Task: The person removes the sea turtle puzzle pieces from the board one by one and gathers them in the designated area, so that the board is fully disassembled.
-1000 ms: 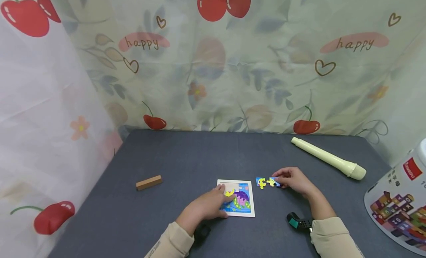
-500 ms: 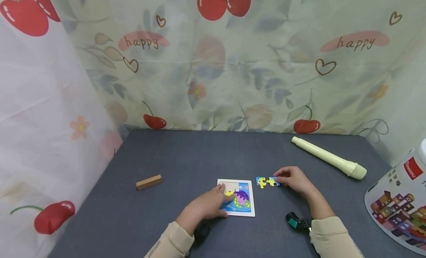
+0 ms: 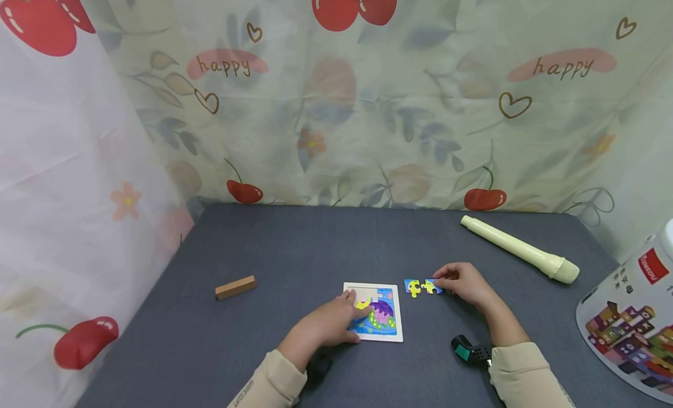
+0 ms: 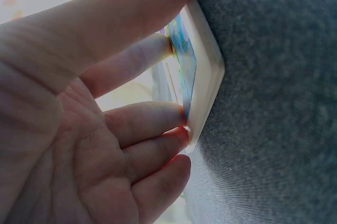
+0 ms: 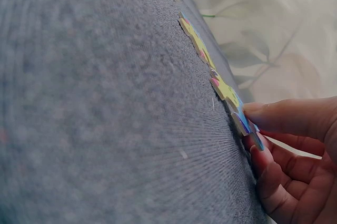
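Observation:
A white-framed jigsaw puzzle (image 3: 390,338) lies on the dark table, its picture showing purple, yellow and blue parts with a bare patch at the upper left. My left hand (image 3: 330,323) rests across its left side; in the left wrist view the thumb (image 4: 142,5) reaches the frame's edge and the spread fingertips touch the board. To the right lie two loose puzzle pieces in yellow and blue. The left piece (image 3: 413,287) is untouched. My right hand (image 3: 462,283) pinches the other puzzle piece (image 5: 227,93) by its right end, thumb on top, fingers at its edge.
A wooden block (image 3: 235,287) lies at the left. A pale yellow toy microphone (image 3: 517,249) lies at the back right, and a large printed tub (image 3: 631,320) stands at the right edge. A dark wrist strap (image 3: 471,351) is under the right forearm.
The right hand's fingers shift very slightly to the right along the piece. The left hand and the puzzle stay where they were.

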Available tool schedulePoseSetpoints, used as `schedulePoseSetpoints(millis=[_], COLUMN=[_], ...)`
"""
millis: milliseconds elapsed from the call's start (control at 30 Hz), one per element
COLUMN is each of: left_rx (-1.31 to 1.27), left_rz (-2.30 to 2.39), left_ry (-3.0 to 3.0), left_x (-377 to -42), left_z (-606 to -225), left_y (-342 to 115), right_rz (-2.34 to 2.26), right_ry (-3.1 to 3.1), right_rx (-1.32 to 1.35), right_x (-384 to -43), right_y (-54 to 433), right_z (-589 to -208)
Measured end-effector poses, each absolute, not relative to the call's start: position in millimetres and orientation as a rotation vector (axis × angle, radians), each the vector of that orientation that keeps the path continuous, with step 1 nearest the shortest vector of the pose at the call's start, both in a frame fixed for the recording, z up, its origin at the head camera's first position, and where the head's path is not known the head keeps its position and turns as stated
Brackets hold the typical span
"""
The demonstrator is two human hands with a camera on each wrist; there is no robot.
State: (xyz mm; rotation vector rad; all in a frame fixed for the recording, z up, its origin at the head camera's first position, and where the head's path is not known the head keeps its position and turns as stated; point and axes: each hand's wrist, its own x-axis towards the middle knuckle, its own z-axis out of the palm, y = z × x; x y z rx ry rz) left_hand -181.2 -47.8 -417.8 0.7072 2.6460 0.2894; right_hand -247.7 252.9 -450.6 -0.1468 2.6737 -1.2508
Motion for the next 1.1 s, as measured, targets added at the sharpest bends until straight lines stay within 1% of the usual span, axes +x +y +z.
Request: schedulePoseSetpoints(millis=[1100], left_rx=[0.705], left_rz=[0.292], left_ry=[2.645], left_x=[-182.1], left_z=[-421.6], left_y=[-48.7], right_rz=[-1.226], right_ry=[2.662], right_rx=[-0.139], right_x=[-247.5], right_y=[255.3], right_z=[-448.7])
